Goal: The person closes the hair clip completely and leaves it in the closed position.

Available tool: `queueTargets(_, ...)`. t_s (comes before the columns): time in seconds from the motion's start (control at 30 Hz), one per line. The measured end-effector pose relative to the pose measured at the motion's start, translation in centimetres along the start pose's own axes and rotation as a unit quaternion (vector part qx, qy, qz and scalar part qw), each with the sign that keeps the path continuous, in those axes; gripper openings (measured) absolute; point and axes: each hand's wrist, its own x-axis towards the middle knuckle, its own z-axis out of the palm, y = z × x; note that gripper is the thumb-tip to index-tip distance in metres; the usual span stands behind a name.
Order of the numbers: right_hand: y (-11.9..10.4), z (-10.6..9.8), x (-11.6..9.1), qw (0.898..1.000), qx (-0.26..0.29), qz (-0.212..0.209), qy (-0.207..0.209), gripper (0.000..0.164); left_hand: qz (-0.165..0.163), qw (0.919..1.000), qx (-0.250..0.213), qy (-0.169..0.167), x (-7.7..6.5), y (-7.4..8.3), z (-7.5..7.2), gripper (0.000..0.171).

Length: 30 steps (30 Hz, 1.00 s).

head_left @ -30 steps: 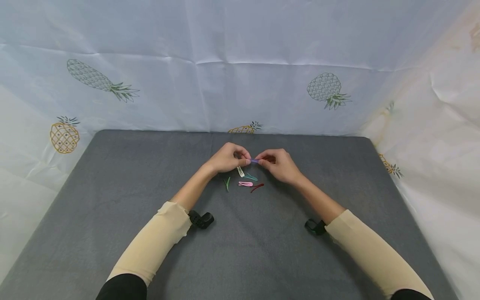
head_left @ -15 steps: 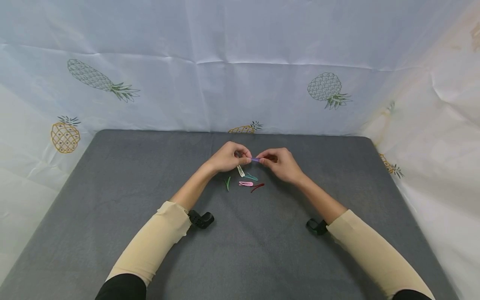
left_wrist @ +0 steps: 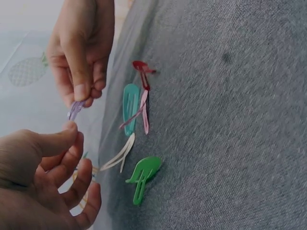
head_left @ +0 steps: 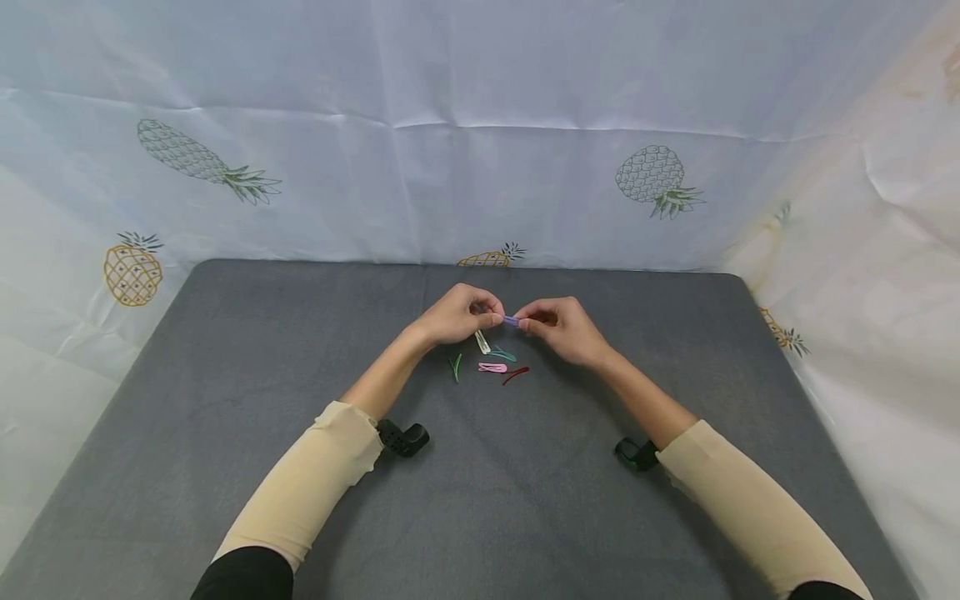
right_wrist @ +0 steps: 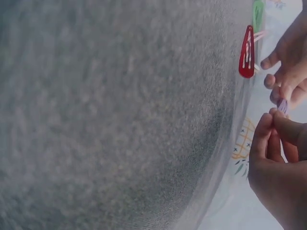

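Purple snap hair clip (head_left: 511,320) is right at the fingertips, held up with the left hand (head_left: 459,315) pinching one end and the right hand (head_left: 561,329) pinching the other. Cream clip (head_left: 482,343), teal clip (left_wrist: 129,106), pink clip (head_left: 492,367), red clip (right_wrist: 246,55) and green clip (left_wrist: 147,167) sit bunched just nearside of the hands. Gray cloth (head_left: 525,500) spreads wide toward the person; its far edge meets the pineapple-print sheet (head_left: 525,192) beyond the hands.

I see a ragged-edged cream left sleeve (head_left: 303,475), a smoother matching right sleeve (head_left: 757,504), and black fabric (head_left: 246,575) above both. Curved black hardware (head_left: 411,439) juts from each sleeve's end. The left hand (head_left: 459,317) and right hand (head_left: 566,332) are bare.
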Motion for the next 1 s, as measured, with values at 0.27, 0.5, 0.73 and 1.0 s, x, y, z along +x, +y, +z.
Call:
queueTargets(0.27, -0.08, -0.06, 0.2, 1.0, 0.017, 0.005, 0.002, 0.017, -0.002, 0.9997, -0.016, 0.02, -0.03, -0.31, 0.13, 0.02)
queueTargets(0.5, -0.06, -0.1, 0.29, 0.999, 0.037, 0.018, 0.009, 0.018, 0.001, 0.9981, -0.012, 0.06, 0.18, -0.54, 0.58, 0.014)
queueTargets(0.73, -0.1, -0.24, 0.3, 0.995, 0.086, 0.046, 0.019, 0.019, 0.008, 0.9954, 0.006, 0.096, 0.33, -0.57, 0.71, 0.013)
queueTargets(1.0, 0.08, -0.36, 0.3, 0.991, 0.11, 0.069, 0.02, 0.024, 0.006, 0.9939, -0.002, 0.11, 0.36, -0.73, 0.89, 0.013)
